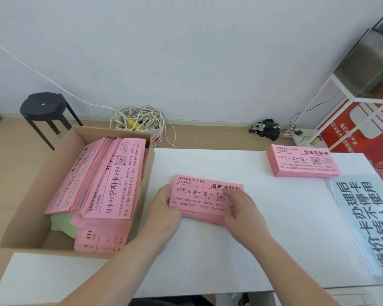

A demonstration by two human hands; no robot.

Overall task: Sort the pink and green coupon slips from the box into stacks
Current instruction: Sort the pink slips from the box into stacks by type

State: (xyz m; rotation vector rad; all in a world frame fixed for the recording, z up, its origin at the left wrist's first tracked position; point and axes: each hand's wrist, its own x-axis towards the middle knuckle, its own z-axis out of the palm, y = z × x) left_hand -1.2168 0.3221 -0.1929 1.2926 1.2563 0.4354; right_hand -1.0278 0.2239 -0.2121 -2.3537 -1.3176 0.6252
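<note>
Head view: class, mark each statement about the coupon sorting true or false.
1. The left hand and right hand both hold the near pink stack. True.
2. The far pink stack sits inside the cardboard box. False: it lies on the table, to the right.
3. Green slips show in the box beneath pink slips. True.
4. A green stack lies on the table. False: both stacks there are pink.
</note>
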